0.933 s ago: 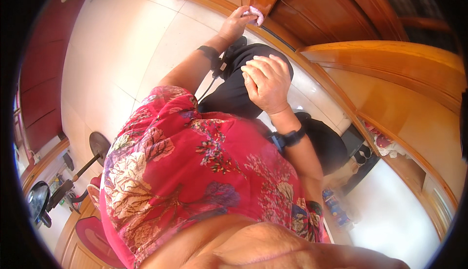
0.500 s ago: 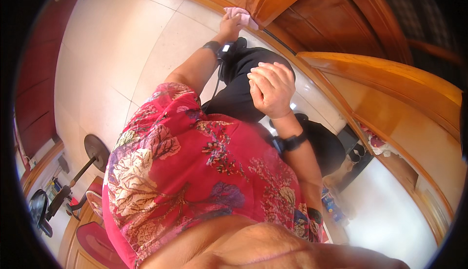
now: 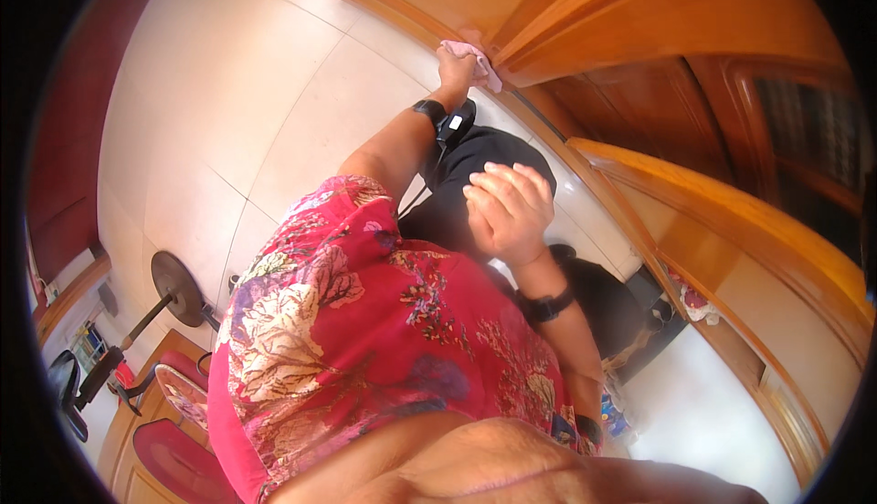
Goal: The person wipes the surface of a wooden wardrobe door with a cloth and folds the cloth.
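Note:
My left hand [image 3: 456, 73], at the end of a stretched arm, is closed on a pink cloth [image 3: 480, 61]. The cloth presses against the low wooden edge of an orange-brown cabinet [image 3: 534, 42], close to the floor. Part of the cloth is hidden by the fingers. Raised over my dark-trousered leg, my right hand [image 3: 513, 212] is loosely bent with its fingers a little apart. Nothing shows in it, though its palm side is partly hidden. Both wrists wear black bands.
An open wooden cabinet door [image 3: 722, 198] juts out at the right, above a white surface [image 3: 708, 417]. Pale floor tiles [image 3: 228, 84] spread to the left. A round-based stand [image 3: 176, 287] and a red-backed chair [image 3: 174, 458] are at the lower left.
The view has shifted, so the cabinet and cloth appear lower and further right. My left hand keeps the cloth at the cabinet's lower edge. My right hand stays raised over my leg.

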Available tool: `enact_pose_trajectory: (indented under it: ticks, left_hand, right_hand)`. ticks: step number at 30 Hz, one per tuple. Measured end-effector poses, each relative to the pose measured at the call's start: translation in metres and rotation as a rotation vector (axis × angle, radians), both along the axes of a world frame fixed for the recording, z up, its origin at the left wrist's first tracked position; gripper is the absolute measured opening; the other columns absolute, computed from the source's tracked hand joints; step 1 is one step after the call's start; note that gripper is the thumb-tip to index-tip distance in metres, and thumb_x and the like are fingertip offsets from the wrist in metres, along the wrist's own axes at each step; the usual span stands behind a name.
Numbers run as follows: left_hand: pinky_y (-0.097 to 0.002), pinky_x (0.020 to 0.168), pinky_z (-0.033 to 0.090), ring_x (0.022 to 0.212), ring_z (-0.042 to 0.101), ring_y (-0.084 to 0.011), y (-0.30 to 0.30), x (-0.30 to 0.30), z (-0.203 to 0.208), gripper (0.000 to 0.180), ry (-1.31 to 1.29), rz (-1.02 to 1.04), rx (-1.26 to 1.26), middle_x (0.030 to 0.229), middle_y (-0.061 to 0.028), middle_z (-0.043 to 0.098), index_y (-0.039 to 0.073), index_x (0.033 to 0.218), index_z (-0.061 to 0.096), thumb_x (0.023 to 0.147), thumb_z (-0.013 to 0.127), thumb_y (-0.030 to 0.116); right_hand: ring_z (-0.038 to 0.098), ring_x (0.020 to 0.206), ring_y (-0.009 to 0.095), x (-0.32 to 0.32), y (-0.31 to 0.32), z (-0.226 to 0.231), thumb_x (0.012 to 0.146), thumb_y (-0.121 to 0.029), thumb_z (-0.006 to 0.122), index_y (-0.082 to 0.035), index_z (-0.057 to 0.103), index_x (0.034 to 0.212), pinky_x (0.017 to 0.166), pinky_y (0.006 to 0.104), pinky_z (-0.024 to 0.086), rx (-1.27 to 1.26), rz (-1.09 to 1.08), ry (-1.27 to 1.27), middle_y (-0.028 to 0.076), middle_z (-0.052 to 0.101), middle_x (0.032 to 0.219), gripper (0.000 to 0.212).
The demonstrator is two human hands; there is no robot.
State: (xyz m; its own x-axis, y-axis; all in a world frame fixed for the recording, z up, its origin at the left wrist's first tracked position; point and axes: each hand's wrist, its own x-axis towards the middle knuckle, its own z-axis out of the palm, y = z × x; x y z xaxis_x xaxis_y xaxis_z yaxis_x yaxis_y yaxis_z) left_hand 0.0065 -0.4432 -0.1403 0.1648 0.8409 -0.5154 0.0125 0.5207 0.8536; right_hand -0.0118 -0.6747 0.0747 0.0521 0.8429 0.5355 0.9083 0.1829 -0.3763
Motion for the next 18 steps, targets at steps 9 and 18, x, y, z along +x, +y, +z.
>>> enact_pose_trajectory:
  ticks: [9, 18]
  left_hand:
    - [-0.0425, 0.055, 0.062, 0.081, 0.068, -0.0294, 0.105, -0.032, -0.027, 0.043, -0.25, 0.299, 0.078, 0.104, -0.0156, 0.06, 0.012, 0.122, 0.044, 0.082, 0.055, -0.001]
    - [-0.0287, 0.058, 0.052, 0.077, 0.064, -0.0156, 0.237, -0.077, -0.056, 0.017, 0.082, 0.359, 0.462, 0.089, -0.0059, 0.064, 0.0, 0.103, 0.058, 0.089, 0.047, 0.003]
  right_hand:
    - [0.067, 0.095, 0.018, -0.011, -0.008, 0.013, 0.081, -0.014, 0.066, -0.017, 0.068, 0.086, 0.089, 0.038, 0.047, 0.013, 0.072, -0.05, -0.002, 0.069, 0.099, 0.007]
    - [0.066, 0.099, 0.018, -0.017, -0.014, 0.021, 0.077, -0.014, 0.067, -0.018, 0.07, 0.089, 0.091, 0.0384, 0.045, -0.025, 0.131, -0.054, -0.002, 0.068, 0.103, 0.012]
